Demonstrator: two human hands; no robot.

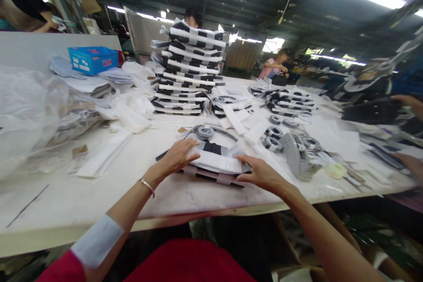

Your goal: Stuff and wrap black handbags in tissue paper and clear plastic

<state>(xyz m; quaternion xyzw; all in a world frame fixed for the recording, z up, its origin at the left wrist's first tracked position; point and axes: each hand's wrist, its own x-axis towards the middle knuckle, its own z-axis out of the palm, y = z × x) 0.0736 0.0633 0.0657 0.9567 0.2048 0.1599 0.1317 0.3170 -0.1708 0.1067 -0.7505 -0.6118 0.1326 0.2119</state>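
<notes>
A small pile of flat black-and-white packs (216,165) lies on the white table (99,194) in front of me. My left hand (176,156) rests on the pile's left side, fingers stretched flat over the top pack. My right hand (259,174) lies at the pile's right edge, fingers extended and pressed against the pack. A coiled grey strap (205,132) with a dark band sits just behind the pile.
A tall stack of the same packs (190,72) stands at mid-table. More packs (291,101), grey rolls (274,132) and a grey tool (295,154) lie to the right. Clear plastic bags (29,114) and a blue box (92,59) sit left. Another person's hands (410,105) work at far right.
</notes>
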